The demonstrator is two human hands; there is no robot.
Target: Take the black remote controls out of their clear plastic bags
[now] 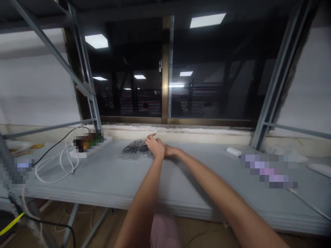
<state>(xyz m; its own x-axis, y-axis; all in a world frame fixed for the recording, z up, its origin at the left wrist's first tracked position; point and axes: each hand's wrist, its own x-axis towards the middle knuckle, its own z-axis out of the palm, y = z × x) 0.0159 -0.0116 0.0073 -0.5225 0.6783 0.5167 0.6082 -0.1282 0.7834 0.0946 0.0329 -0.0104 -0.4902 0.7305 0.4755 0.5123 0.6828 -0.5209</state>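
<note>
My left hand [156,146] is at the right end of a clear plastic bag [136,148] that lies on the grey table. Its fingers look partly stretched and apart, pointing up and to the left over the bag's edge. Dark items fill the bag, too blurred to name. Tucked just behind the left hand is my right hand [169,151], close against it. Its fingers are hidden, so whether it grips anything does not show.
A white power strip [84,154] with cables sits left on the grey table [103,179], under a pixelated item. A small white block [233,151] and a pixelated purple item [269,170] lie right. Metal frame posts stand at both sides, before a dark window [129,69].
</note>
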